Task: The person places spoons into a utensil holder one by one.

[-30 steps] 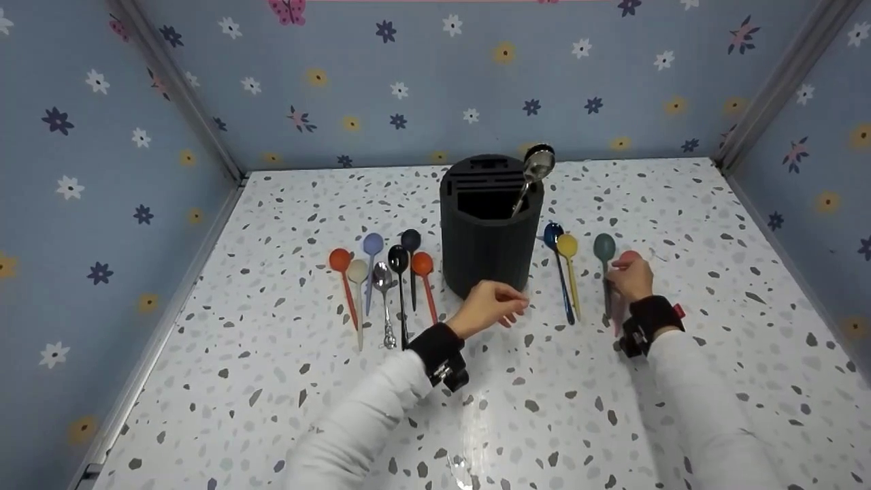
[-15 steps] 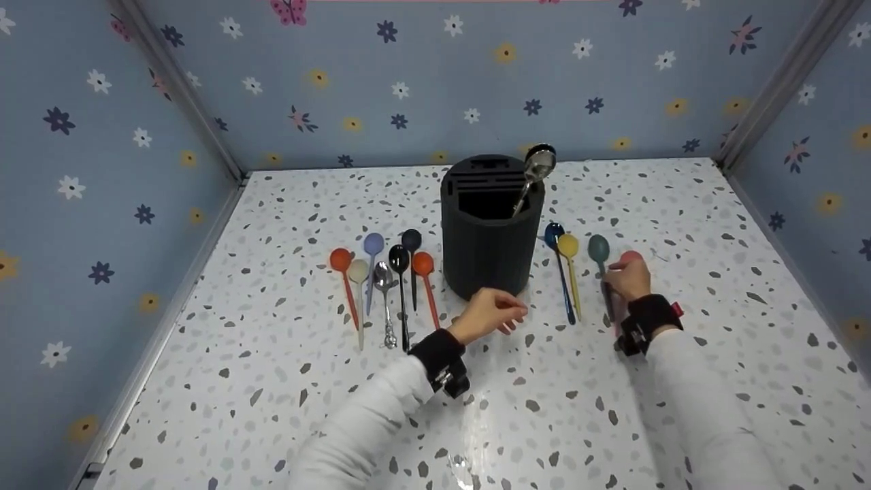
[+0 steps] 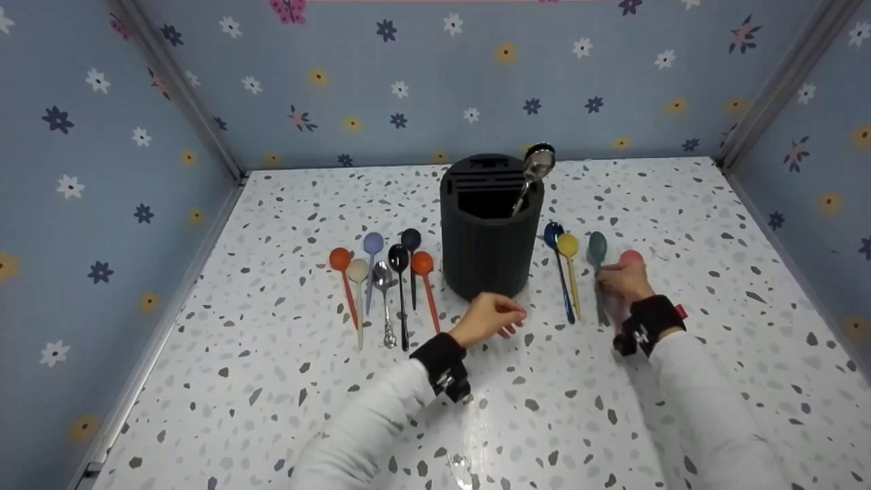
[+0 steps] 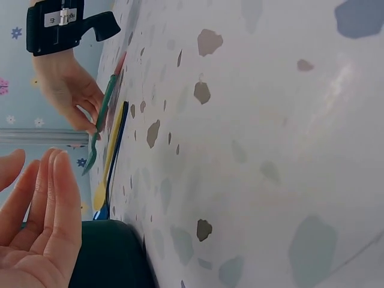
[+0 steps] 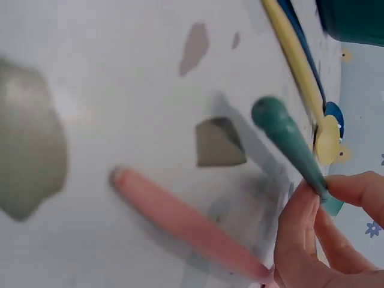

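My right hand point(image 3: 627, 280) pinches the handle of a green spoon point(image 3: 597, 246) between thumb and fingertips. In the right wrist view the green spoon's handle end point(image 5: 288, 141) points out from the fingers and casts a shadow on the table. Beside it lies a pink spoon point(image 5: 186, 225), its bowl half hidden behind the right hand in the head view. My left hand point(image 3: 488, 318) hovers in front of the dark utensil holder point(image 3: 484, 255), fingers loosely extended and holding nothing. A shiny metal spoon point(image 3: 537, 165) leans in the holder's opening, bowl up.
A yellow spoon point(image 3: 568, 246) and a blue metallic spoon point(image 3: 554, 235) lie right of the holder. To its left rest several more spoons, among them an orange one point(image 3: 422, 263), a black one point(image 3: 398, 257) and a silver one point(image 3: 382, 273). Flowered panels point(image 3: 435, 88) enclose the speckled table point(image 3: 272, 408).
The green spoon has shifted slightly left with my right hand, uncovering more of the pink spoon's bowl. My left hand has drifted slightly toward me.
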Demonstrator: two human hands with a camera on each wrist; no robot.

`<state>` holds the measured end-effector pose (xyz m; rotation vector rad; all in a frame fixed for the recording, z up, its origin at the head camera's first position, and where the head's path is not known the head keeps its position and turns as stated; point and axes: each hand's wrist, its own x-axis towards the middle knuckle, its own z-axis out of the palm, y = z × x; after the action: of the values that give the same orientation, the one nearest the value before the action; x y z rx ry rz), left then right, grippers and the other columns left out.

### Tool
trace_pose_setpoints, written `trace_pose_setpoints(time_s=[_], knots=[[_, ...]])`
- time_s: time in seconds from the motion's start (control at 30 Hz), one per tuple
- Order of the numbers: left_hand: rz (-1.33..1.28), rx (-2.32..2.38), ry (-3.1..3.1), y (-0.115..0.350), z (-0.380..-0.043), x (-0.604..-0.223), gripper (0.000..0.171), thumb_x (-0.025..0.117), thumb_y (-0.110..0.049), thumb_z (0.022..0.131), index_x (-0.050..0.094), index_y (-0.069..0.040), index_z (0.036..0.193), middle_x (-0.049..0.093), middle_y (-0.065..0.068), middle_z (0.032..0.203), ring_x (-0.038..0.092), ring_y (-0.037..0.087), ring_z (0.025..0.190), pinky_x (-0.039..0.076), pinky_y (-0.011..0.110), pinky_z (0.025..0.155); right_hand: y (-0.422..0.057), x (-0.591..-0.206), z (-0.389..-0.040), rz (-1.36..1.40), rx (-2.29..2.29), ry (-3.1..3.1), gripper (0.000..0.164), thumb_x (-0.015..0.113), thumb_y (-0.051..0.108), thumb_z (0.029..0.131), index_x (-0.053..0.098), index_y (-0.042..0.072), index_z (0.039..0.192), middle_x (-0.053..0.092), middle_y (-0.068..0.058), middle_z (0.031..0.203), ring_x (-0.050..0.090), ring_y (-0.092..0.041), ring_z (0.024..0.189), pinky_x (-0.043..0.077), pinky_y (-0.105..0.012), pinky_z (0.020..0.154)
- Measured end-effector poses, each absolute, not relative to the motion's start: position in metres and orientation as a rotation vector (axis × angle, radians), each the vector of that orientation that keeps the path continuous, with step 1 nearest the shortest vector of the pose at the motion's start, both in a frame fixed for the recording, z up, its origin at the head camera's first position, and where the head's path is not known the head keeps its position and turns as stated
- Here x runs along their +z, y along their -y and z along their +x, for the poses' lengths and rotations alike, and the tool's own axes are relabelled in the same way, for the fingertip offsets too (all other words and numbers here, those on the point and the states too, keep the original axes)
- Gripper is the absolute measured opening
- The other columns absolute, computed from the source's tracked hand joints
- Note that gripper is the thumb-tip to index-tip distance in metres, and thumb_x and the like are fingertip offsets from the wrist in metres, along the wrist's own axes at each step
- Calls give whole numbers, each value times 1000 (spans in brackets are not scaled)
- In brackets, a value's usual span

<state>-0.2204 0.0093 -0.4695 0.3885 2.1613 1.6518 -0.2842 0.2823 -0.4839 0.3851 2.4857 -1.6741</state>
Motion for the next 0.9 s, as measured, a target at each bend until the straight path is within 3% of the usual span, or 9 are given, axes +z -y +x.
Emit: trace_pose_setpoints(time_s=[0.2,0.3,0.43,0.5,0.67,0.9], knots=[[387,1630,-2159,-11,-220,-477,18,61,-7,82,65,4,95,65,15,79,59,14,58,55,26,54,-281,-478,-277,335,-1697,-2307,46,51,4,83,38,-21,120,60,4,71,57,-2,66,50,-16,65],[372,1618,-2166,-11,-220,-478,18,62,-8,82,65,4,95,65,14,78,59,13,57,55,26,54,-277,-474,-273,342,-1699,-2242,49,51,8,86,33,-17,124,59,-3,86,57,-5,77,49,-24,82],[364,1606,-2179,-12,-221,-478,18,62,-8,82,65,4,95,65,15,79,61,19,60,55,26,54,-272,-469,-266,307,-1735,-2154,52,50,12,89,27,-14,128,50,-12,107,55,-9,87,38,-36,99],[370,1614,-2175,-13,-221,-478,18,61,-8,82,65,5,95,65,18,80,62,25,63,55,28,55,-270,-468,-264,293,-1776,-2098,53,50,12,89,26,-14,129,52,-10,105,57,-7,86,38,-34,99],[384,1643,-2135,-14,-218,-476,19,59,-4,83,63,9,96,63,25,84,61,38,73,56,35,60,-263,-471,-263,313,-1941,-1915,53,52,2,87,26,-18,128,63,1,79,61,-7,76,47,-27,88],[363,1670,-2106,-13,-204,-452,19,56,2,83,60,14,97,61,29,87,60,42,79,55,38,66,-251,-476,-256,271,-2018,-1800,52,51,-2,86,25,-20,127,63,-4,81,62,-12,79,49,-27,85]])
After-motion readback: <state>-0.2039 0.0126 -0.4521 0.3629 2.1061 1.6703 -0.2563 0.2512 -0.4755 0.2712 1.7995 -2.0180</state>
